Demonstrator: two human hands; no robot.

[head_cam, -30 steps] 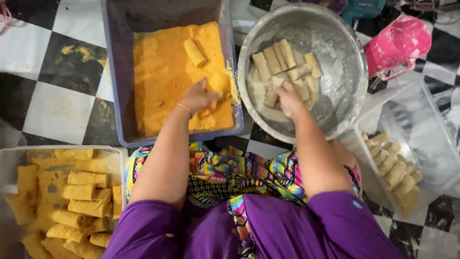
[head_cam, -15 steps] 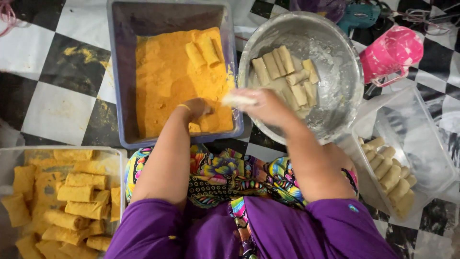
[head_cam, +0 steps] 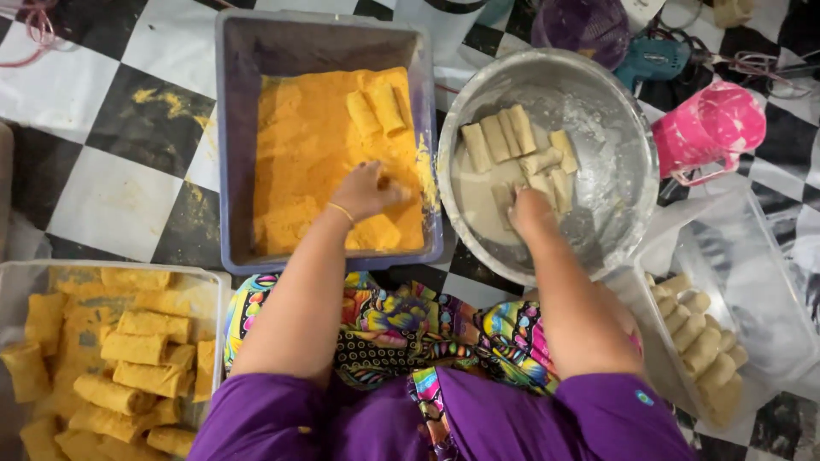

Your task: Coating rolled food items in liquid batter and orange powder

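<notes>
Here left hand [head_cam: 369, 189] presses breadcrumbs [head_cam: 312, 162], fingers curled.

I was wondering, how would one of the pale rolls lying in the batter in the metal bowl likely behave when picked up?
The pale rolls lie in wet batter in the metal bowl, so one would probably feel slippery. They look soft and thin-skinned, so a hard squeeze might dent or tear one. Being small, each is likely light. The right hand reaches among them.
</notes>
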